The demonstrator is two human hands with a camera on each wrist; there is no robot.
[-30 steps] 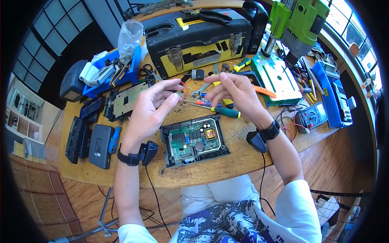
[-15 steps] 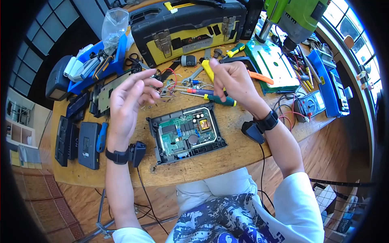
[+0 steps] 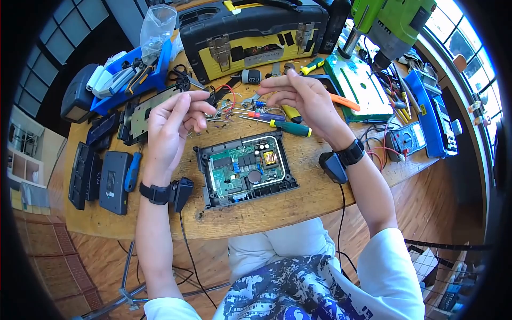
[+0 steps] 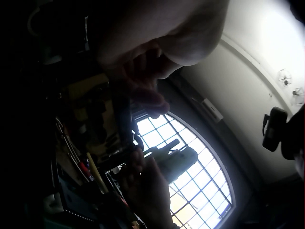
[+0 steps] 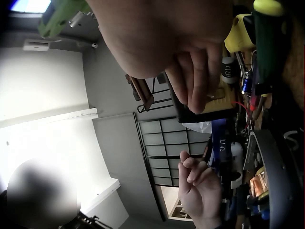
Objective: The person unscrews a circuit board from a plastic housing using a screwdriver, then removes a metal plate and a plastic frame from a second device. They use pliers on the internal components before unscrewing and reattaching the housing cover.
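In the head view, my left hand (image 3: 169,128) hovers over the bench, behind the left end of an opened device, its fingers loosely bent with nothing in them. Level with it, my right hand (image 3: 314,106) is raised above the tools, fingers pointing left and holding nothing. Between and below the hands lies the dark plastic housing (image 3: 292,185) with a green circuit board (image 3: 220,178) inside. A green-handled screwdriver (image 3: 294,128) and a red-and-purple screwdriver (image 3: 266,116) lie just behind it. The right wrist view also shows both hands apart from any object.
A black-and-yellow toolbox (image 3: 256,42) stands at the back, with a green drill press (image 3: 394,26) on its right. Blue bins (image 3: 160,66) and a multimeter (image 3: 409,138) sit at the sides. Two dark casings, one a flat grey cover (image 3: 114,181), and a blue-handled tool (image 3: 133,172) lie left.
Both hands drew apart from their closer position a second ago. The right fingers have since stretched out toward the left. The head view has shifted; the device stays where it lay.
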